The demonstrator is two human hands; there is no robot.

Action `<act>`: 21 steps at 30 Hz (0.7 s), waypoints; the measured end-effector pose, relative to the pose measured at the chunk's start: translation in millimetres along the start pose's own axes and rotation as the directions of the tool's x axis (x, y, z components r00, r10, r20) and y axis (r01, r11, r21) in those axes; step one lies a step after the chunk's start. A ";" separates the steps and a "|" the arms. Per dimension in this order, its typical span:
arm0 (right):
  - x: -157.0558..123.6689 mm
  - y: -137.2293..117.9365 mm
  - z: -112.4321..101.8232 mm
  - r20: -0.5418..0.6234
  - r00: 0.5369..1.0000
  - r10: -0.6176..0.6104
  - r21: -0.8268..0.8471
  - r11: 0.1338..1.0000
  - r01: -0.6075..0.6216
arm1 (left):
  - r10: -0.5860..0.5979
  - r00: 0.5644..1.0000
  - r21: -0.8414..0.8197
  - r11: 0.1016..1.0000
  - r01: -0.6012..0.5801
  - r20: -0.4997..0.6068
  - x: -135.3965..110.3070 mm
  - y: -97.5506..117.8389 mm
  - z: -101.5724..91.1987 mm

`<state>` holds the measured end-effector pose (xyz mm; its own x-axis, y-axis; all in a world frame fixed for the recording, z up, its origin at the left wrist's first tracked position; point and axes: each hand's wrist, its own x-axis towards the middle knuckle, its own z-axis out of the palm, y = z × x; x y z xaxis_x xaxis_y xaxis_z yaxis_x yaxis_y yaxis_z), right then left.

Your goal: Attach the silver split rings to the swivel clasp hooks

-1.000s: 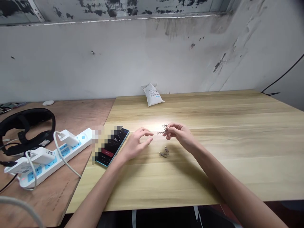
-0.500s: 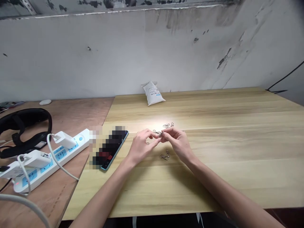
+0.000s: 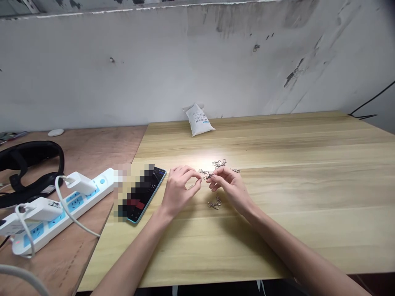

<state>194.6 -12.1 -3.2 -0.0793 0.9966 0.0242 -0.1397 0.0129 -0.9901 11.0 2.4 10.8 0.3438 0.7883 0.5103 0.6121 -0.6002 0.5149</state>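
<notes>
Between both hands, above the wooden tabletop, is a small metal snap hook with a ring [image 3: 208, 176]. My right hand [image 3: 231, 181] pinches the hook end between thumb and fingertips. My left hand [image 3: 180, 187] is closed at the fingertips on the ring end. Just behind them lies a metal clasp [image 3: 203, 172], and a small pile of similar snap hooks [image 3: 219, 163] sits farther back. Another clasp [image 3: 235, 170] shows partly beyond my right hand. Nearer to me rest more snap hooks with rings [image 3: 214, 202]. A ring [image 3: 191, 187] is partly hidden by my left fingers.
A phone [image 3: 146, 195], partly pixelated, lies left of my left hand. A white packet [image 3: 199, 120] stands near the wall. On the brown table at left are a power strip [image 3: 103, 181] with plugged-in chargers and cables, and a black headset [image 3: 37, 154].
My hands have drawn slightly apart, the left one moving left, so the snap hook and ring between them show more clearly. The view has shifted a little.
</notes>
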 end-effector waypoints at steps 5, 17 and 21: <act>-0.4 -0.7 -1.0 0.124 0.992 0.039 0.014 0.999 -0.041 | 0.142 0.987 0.064 0.988 -0.137 -0.070 -0.9 1.4 0.7; 0.1 0.1 -5.4 0.240 0.969 -0.058 -0.113 0.990 0.087 | 0.223 0.974 0.079 0.972 -0.219 -0.034 -1.1 2.5 1.4; -3.4 -2.1 -6.7 0.207 0.946 -0.251 -0.390 0.866 0.315 | 0.131 0.990 -0.052 0.990 -0.129 0.052 -1.6 0.8 0.5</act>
<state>201.8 -14.9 -2.0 -0.2443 0.9223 0.2995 0.2388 0.3566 -0.9032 11.3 0.7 10.0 0.4578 0.7086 0.5369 0.5246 -0.7029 0.4804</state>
